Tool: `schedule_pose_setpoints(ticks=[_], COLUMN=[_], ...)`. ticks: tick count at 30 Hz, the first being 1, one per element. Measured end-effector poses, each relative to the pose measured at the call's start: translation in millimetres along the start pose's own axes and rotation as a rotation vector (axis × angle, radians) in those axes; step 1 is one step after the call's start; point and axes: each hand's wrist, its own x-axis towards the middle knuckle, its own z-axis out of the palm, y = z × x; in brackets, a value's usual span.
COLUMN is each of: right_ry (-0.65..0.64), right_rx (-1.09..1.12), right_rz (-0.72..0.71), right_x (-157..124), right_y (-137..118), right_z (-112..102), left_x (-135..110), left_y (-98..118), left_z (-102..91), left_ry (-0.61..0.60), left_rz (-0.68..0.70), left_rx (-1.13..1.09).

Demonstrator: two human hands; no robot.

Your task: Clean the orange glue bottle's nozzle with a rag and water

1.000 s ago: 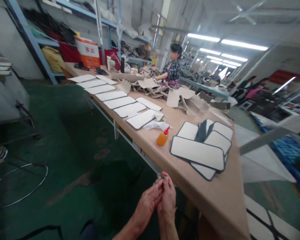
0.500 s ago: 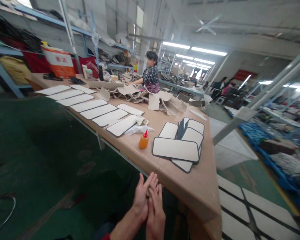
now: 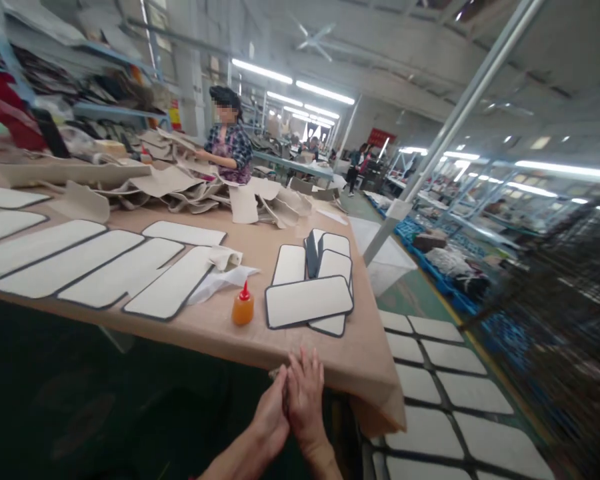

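My left hand (image 3: 271,412) and my right hand (image 3: 306,402) press palm to palm just below the table's front edge. The right hand's fingers are stretched out and slightly apart, while those of the left are curled and partly hidden. A small brownish thing (image 3: 274,375) peeks out by the left fingertips; its kind I cannot make out. Beyond the hands stands an orange squeeze bottle (image 3: 243,310) with a red pointed cap. To its right lies an overlapping pile of white panels with dark edging (image 3: 307,303).
More dark-edged white panels (image 3: 109,270) lie in a row at the left of the brown table (image 3: 220,340). Beige sheets (image 3: 180,187) are heaped at the back, where a person (image 3: 230,137) holds one. A metal post (image 3: 430,153) rises past the right corner; panels (image 3: 430,427) lie below it.
My view has swung right and closer to the table. My hands stay together, with the right fingers now pointing up and more spread. The other person has lifted a beige sheet.
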Motion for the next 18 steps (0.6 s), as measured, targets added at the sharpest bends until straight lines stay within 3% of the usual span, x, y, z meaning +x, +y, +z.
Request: schedule_pose_setpoints(ticks=[2,5,8,11,13,18], right_ry=[0.019,-0.039,-0.078,-0.081,-0.146,-0.327], right_rx=[0.032,0.132,0.061,-0.037,-0.045,-0.118], right_rz=[0.06,0.037,-0.01,-0.093,-0.166,-0.38], right_x=[-4.4,-11.6,-4.7,8.9,13.1,5.4], right_y=[-2.7,-18.3,-31.5,-36.5,-40.6,-66.5], right_z=[9.2,15.3,4.9,-8.2,-14.0,-38.1], left_x=[11.4,30.2,36.9,29.1,22.3,28.7], left_y=[5.3,26.1,49.1,57.6,54.9,46.4], left_z=[-4.6,-10.7,-11.6,-9.3,-9.2,-14.8], left_ry=[0.104,0.08,-0.053,-0.288,-0.388,-0.399], left_rz=[0.043,0.063,0.145,0.25,0.202,0.117], left_rx=[0.055,0.079,0.196,0.563,0.773,0.822])
